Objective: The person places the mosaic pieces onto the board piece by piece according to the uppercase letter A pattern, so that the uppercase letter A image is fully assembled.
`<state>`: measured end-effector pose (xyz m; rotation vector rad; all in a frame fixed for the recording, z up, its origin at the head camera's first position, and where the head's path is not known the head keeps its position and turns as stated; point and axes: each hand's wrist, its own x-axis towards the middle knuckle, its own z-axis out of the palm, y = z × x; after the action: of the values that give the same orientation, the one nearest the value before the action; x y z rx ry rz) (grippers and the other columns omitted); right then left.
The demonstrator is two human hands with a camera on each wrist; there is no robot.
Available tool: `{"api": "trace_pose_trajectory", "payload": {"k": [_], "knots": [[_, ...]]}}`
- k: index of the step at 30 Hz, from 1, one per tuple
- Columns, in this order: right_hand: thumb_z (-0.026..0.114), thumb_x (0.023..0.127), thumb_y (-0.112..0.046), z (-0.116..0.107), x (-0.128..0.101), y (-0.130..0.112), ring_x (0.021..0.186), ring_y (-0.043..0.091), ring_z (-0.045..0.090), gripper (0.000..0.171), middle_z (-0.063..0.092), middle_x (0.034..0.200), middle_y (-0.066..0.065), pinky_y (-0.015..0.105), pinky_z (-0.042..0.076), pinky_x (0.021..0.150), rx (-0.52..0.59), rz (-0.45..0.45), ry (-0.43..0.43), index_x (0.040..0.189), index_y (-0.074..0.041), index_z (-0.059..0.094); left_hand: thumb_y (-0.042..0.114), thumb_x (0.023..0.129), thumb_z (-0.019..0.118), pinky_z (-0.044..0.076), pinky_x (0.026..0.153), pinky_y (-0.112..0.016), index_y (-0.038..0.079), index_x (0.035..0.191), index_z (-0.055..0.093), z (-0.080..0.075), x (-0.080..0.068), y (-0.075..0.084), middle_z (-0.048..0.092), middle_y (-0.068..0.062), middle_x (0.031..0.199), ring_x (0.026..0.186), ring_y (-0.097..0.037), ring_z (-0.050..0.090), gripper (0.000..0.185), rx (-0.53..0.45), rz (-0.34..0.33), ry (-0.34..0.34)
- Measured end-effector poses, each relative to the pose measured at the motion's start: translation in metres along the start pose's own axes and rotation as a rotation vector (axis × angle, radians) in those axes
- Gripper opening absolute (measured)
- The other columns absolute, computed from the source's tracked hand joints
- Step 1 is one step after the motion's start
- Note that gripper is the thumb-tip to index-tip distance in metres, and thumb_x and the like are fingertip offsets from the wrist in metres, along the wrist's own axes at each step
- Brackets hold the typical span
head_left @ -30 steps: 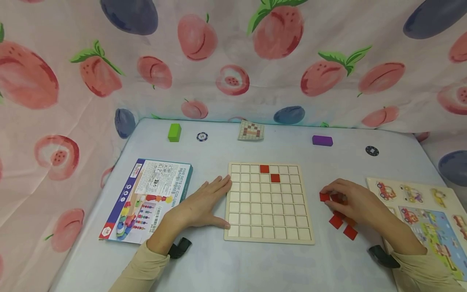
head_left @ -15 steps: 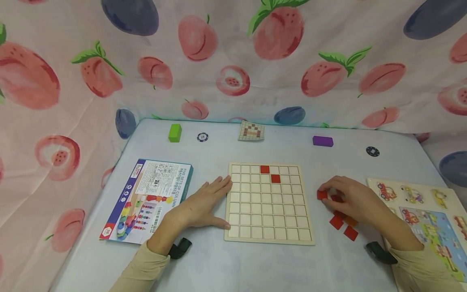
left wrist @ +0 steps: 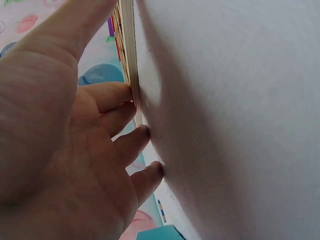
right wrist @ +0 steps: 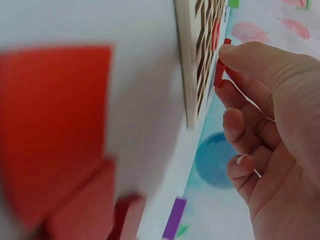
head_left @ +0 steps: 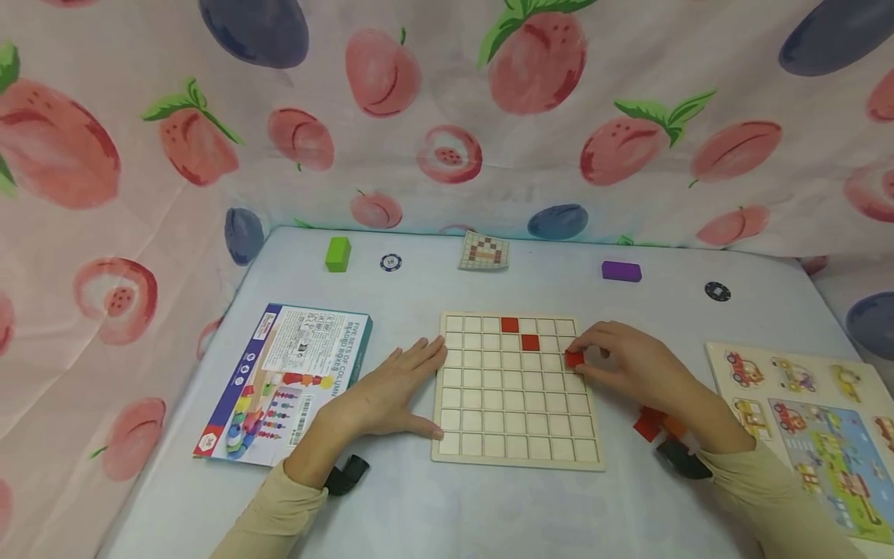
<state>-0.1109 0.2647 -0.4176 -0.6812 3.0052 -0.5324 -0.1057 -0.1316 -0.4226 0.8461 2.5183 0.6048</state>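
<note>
A wooden grid board (head_left: 517,423) lies in the middle of the table, two red square tiles set in its upper cells, one of them a red tile (head_left: 530,342) in the second row. My left hand (head_left: 387,392) rests at the board's left edge, fingers spread; in the left wrist view its fingertips (left wrist: 145,132) touch the edge and the tabletop. Between thumb and fingers my right hand (head_left: 628,361) pinches another red tile (right wrist: 220,67), over the board's right edge near the upper rows. More red tiles (head_left: 648,423) lie right of the board, partly hidden by the right wrist.
A boxed bead set (head_left: 293,380) lies on the left, a picture puzzle board (head_left: 810,435) on the right. Along the back are a green block (head_left: 338,255), a patterned card (head_left: 483,251), a purple block (head_left: 621,271) and two chips, one a black chip (head_left: 717,291).
My right hand has picked a red tile from the loose tiles and carried it left and up to the board's right edge. The left hand has stayed in place.
</note>
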Motion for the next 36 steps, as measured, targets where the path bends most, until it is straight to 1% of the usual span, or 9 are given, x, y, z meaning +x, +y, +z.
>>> {"api": "trace_pose_trajectory", "payload": {"k": [6, 11, 15, 21, 25, 29, 33, 36], "knots": [[0.086, 0.090, -0.022, 0.006, 0.016, -0.015, 0.099, 0.013, 0.064, 0.022, 0.075, 0.114, -0.006, 0.038, 0.059, 0.084, 0.041, -0.016, -0.050, 0.111, -0.026, 0.080, 0.049, 0.081, 0.091, 0.016, 0.138, -0.059, 0.007, 0.170, 0.025, 0.000, 0.000, 0.000, 0.013, -0.007, 0.182, 0.170, -0.032, 0.012, 0.119, -0.001, 0.001, 0.001], [0.084, 0.092, -0.021, 0.010, 0.021, -0.019, 0.102, 0.012, 0.066, 0.020, 0.075, 0.113, -0.009, 0.039, 0.060, 0.087, 0.042, -0.028, -0.072, 0.110, -0.027, 0.080, 0.049, 0.082, 0.091, 0.015, 0.138, -0.058, 0.007, 0.170, 0.023, -0.001, 0.000, 0.002, 0.012, -0.006, 0.182, 0.170, -0.031, 0.011, 0.119, 0.000, -0.002, -0.006], [0.084, 0.091, -0.021, 0.012, 0.022, -0.018, 0.100, 0.011, 0.067, 0.019, 0.075, 0.112, -0.011, 0.038, 0.060, 0.085, 0.036, -0.041, -0.064, 0.109, -0.028, 0.080, 0.050, 0.082, 0.090, 0.014, 0.138, -0.058, 0.007, 0.170, 0.023, -0.001, 0.000, 0.002, 0.011, -0.005, 0.182, 0.170, -0.030, 0.011, 0.119, 0.006, -0.007, -0.010], [0.085, 0.090, -0.021, 0.013, 0.022, -0.016, 0.100, 0.013, 0.068, 0.017, 0.075, 0.110, -0.009, 0.038, 0.061, 0.083, 0.012, -0.044, -0.055, 0.106, -0.026, 0.081, 0.051, 0.082, 0.090, 0.014, 0.138, -0.058, 0.008, 0.170, 0.022, -0.002, 0.000, 0.001, 0.010, -0.005, 0.182, 0.170, -0.030, 0.010, 0.119, 0.009, -0.011, -0.013], [0.086, 0.090, -0.022, 0.013, 0.022, -0.015, 0.100, 0.014, 0.068, 0.018, 0.075, 0.111, -0.007, 0.037, 0.060, 0.082, 0.010, -0.037, -0.057, 0.107, -0.025, 0.082, 0.051, 0.082, 0.090, 0.014, 0.138, -0.058, 0.008, 0.170, 0.022, -0.002, 0.000, 0.001, 0.011, -0.005, 0.182, 0.170, -0.030, 0.010, 0.120, 0.007, -0.011, -0.015], [0.086, 0.091, -0.023, 0.013, 0.021, -0.015, 0.100, 0.013, 0.068, 0.018, 0.074, 0.111, -0.008, 0.037, 0.060, 0.081, 0.015, -0.037, -0.055, 0.108, -0.027, 0.083, 0.050, 0.081, 0.091, 0.014, 0.138, -0.058, 0.008, 0.170, 0.023, -0.002, 0.000, 0.001, 0.011, -0.005, 0.182, 0.170, -0.030, 0.010, 0.120, 0.009, -0.012, -0.012], [0.085, 0.092, -0.024, 0.013, 0.020, -0.015, 0.103, 0.015, 0.070, 0.018, 0.075, 0.113, -0.008, 0.040, 0.061, 0.083, 0.023, -0.039, -0.057, 0.109, -0.028, 0.082, 0.050, 0.081, 0.090, 0.015, 0.138, -0.058, 0.007, 0.170, 0.023, -0.002, 0.000, 0.001, 0.011, -0.005, 0.182, 0.170, -0.030, 0.010, 0.120, 0.013, -0.010, -0.011], [0.085, 0.092, -0.024, 0.013, 0.019, -0.015, 0.102, 0.014, 0.069, 0.022, 0.076, 0.116, -0.006, 0.041, 0.061, 0.084, 0.023, -0.029, -0.059, 0.113, -0.027, 0.081, 0.051, 0.082, 0.090, 0.014, 0.138, -0.057, 0.007, 0.170, 0.023, -0.002, 0.000, 0.001, 0.011, -0.005, 0.182, 0.170, -0.030, 0.010, 0.119, 0.011, -0.008, -0.013]]}}
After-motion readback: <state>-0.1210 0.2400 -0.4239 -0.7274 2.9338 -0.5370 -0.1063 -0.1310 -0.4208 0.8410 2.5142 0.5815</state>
